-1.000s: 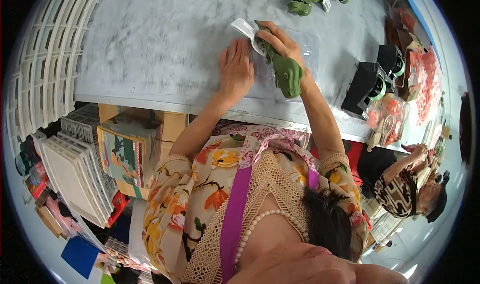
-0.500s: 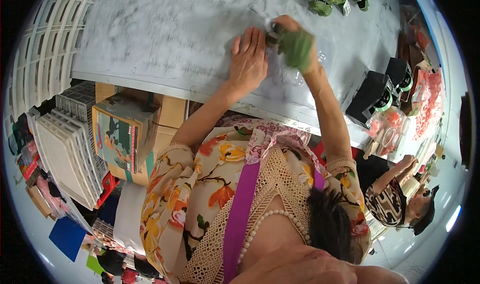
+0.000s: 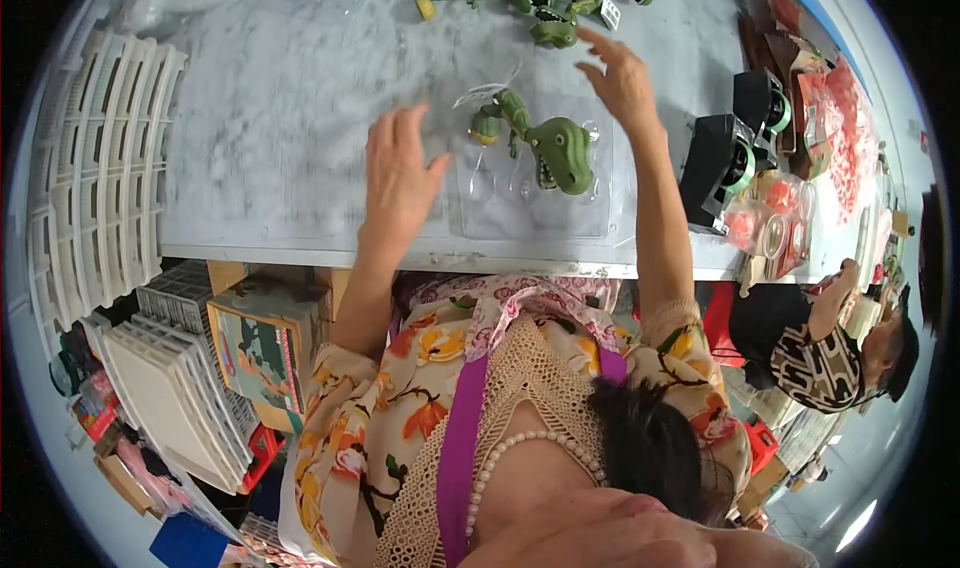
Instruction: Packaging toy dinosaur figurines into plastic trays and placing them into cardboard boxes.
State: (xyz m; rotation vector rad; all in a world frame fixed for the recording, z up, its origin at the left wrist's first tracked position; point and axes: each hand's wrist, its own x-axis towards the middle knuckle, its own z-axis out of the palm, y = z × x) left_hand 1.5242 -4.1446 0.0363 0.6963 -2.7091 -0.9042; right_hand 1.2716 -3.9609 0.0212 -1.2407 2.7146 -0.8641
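Observation:
A green toy dinosaur with a big toothed head lies on a clear plastic tray on the grey table. Its body and tail bend away to the upper left of the head. My left hand is spread over the table to the left of the tray, holding nothing. Beyond the tray to the right, my right hand reaches with fingers apart toward a cluster of similar green dinosaur toys at the far side. The fingertips come close to the nearest toy head; whether they touch it I cannot tell.
Black tape dispensers stand at the table's right edge, beside clear bags with red pieces. White plastic crates line the left side. Below the table edge are a carton and stacked trays. A co-worker is at the right.
Both hands have let go of the green dinosaur, which now rests on the clear tray. My left hand moved left; my right hand opened and moved to the far toys. The view has shifted.

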